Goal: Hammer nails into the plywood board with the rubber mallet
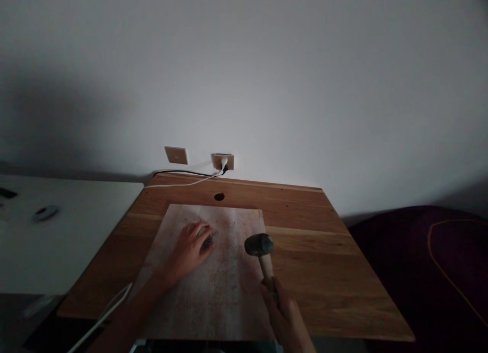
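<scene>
My right hand (284,312) is wrapped round the pale wooden handle of a mallet (259,245). Its dark, blunt head is raised over the right edge of a pale wooden board (213,302). On the board's left half, my left hand (192,244) curves its thumb and fingers around a small heap of thin dark pieces that look like nails (208,242). Whether one is pinched is too small to tell. A row of small dark points, nails or holes, runs along the board's far edge.
The board lies on a brown wooden table (312,277) against a wall. At the back are a cable hole (219,196), white and black cords, and a socket (229,161). A white table (76,231) adjoins on the left; dark purple fabric (427,261) is on the right.
</scene>
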The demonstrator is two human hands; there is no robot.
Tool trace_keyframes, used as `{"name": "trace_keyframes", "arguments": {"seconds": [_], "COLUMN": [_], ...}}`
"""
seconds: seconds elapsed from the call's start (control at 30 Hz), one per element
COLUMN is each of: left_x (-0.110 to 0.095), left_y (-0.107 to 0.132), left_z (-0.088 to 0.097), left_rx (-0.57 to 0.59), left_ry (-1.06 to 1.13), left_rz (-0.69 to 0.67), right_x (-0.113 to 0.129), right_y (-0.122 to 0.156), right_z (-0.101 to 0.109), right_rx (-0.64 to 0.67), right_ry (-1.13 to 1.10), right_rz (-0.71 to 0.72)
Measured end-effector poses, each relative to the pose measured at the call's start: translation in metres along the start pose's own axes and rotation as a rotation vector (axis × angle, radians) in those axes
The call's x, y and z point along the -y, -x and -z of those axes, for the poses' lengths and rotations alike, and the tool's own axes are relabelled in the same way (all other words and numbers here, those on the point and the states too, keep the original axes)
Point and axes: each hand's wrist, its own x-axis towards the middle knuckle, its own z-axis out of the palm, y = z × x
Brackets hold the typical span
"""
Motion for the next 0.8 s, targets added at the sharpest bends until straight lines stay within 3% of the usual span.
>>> {"name": "trace_keyframes", "arguments": {"seconds": [0.17, 0.37, 0.5, 0.63, 0.8], "left_x": [-0.021, -0.032, -0.041, -0.059, -0.075], "left_y": [-0.025, -0.052, -0.074, -0.098, -0.104], "left_z": [0.002, 0.011, 0.000, -0.026, -0.057], "left_rx": [0.082, 0.224, 0.126, 0.032, -0.059], "left_ry": [-0.080, -0.125, 0.124, 0.445, 0.605], "left_rz": [-0.052, -0.143, -0.062, 0.117, 0.194], "right_x": [-0.023, -0.039, -0.038, -0.027, -0.014], "right_y": [0.002, 0.003, 0.000, 0.000, 0.000], "right_z": [-0.001, -0.004, -0.010, -0.011, -0.007], "right_rx": [0.023, -0.053, -0.056, -0.046, 0.016], "right_ry": [0.313, 0.213, 0.226, 0.237, 0.194], "right_rz": [0.114, 0.166, 0.104, 0.052, 0.030]}}
